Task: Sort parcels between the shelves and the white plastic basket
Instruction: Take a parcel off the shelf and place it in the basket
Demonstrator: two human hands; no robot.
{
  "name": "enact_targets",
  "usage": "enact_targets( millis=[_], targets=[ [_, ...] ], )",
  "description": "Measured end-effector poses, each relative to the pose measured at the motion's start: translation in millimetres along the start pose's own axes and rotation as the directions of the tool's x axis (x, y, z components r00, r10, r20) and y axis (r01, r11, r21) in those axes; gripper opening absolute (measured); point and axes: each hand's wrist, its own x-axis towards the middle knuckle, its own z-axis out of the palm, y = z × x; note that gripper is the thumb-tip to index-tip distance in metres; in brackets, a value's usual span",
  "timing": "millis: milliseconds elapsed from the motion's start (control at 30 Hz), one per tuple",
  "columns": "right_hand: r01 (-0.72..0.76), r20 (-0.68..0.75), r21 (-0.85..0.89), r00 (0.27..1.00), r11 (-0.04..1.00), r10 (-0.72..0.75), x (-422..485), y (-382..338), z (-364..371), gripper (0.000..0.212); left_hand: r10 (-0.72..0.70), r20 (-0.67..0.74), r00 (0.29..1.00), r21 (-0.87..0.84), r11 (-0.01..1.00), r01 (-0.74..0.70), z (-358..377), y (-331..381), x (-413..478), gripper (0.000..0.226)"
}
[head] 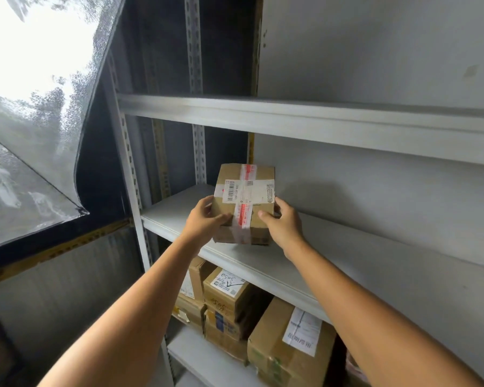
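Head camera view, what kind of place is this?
Probably a parcel storeroom: grey slotted-metal shelving, a taped brown cardboard parcel with a barcode label held in both hands, and more labelled cardboard boxes stacked on the shelf below.

1. I see a plain grey wall [375,46] behind the racking.
2. Perforated grey metal uprights [194,51] rise at the left.
3. A wet, fogged window [34,88] upper left pours in bright daylight.
4. Below it runs dark corrugated panelling [53,289].
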Motion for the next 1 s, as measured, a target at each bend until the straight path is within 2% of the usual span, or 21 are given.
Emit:
enact_targets(
  millis=[267,467,533,633,700,767,867,1000],
  targets=[
    [-0.178,0.044,-0.026,0.983,0.984,0.179,38,19,44,0.034,-0.141,0.051,0.989,0.100,0.986,0.135,-22,-22,41,0.071],
    [-0.247,0.063,-0.080,0.966,0.966,0.253,48,25,57,0.025,-0.154,0.088,0.984,0.138,0.980,0.141,-34,-41,63,0.068],
    [-0.253,0.089,-0.134,0.960,0.958,0.266,46,25,51,0.020,-0.151,0.096,0.984,0.165,0.977,0.134,-35,-41,63,0.067],
    [-0.223,0.099,-0.299,0.960,0.928,0.263,36,21,32,0.030,-0.110,0.074,0.991,0.315,0.946,0.081,-39,-37,49,0.063],
    [-0.171,0.125,-0.443,0.960,0.880,0.249,22,18,16,0.046,-0.061,0.064,0.996,0.458,0.889,0.025,-45,-36,30,0.060],
    [-0.111,0.170,-0.533,0.957,0.839,0.234,-1,14,-3,0.056,-0.018,0.065,0.998,0.639,0.769,-0.028,-49,-33,4,0.057],
    [0.004,0.260,-0.612,0.945,0.791,0.197,-42,9,-28,0.055,-0.001,0.056,0.998,0.821,0.569,-0.045,-49,-29,-47,0.049],
    [0.108,0.361,-0.637,0.917,0.764,0.171,-105,-1,-52,0.048,-0.037,0.055,0.998,0.885,0.464,-0.032,-38,-26,-123,0.041]
  ],
)
